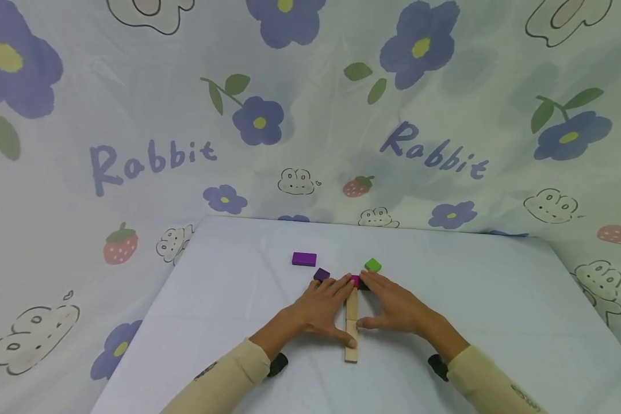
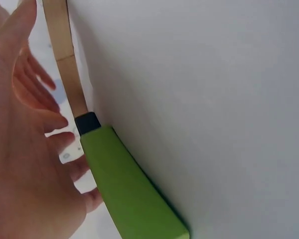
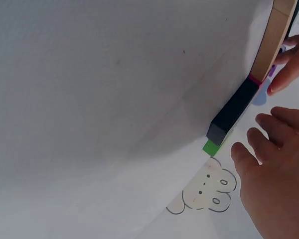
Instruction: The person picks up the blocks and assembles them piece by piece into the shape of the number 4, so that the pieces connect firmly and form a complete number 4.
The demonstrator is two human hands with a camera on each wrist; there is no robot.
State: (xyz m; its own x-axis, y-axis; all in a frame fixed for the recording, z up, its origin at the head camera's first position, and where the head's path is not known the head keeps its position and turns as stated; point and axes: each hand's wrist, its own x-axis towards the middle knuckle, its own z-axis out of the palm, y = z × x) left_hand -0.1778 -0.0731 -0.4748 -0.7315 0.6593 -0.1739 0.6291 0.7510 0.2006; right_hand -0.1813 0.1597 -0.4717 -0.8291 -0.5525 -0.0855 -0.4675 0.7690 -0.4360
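- Two natural-wood rect. blocks (image 1: 351, 307) end to end on white table (image 1: 507, 305), btwn hands.
- Small magenta block (image 1: 355, 281) at far end; long black block (image 3: 234, 112) to its R.
- L hand (image 1: 321, 307) – fingers extended, thumb apart, over wood; contact unclear.
- R hand (image 1: 395, 302) – likewise spread, fingertips nr. black block.
- Long green block (image 2: 132, 186) beside L palm.
- Purple rect. block (image 1: 304, 259) farther off.

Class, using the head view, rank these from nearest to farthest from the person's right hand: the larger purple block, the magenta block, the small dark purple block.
Ordered from the right hand:
1. Magenta block: just left of its fingertips.
2. Small dark purple block: farther left, by the left hand's fingers.
3. Larger purple block: farthest left.
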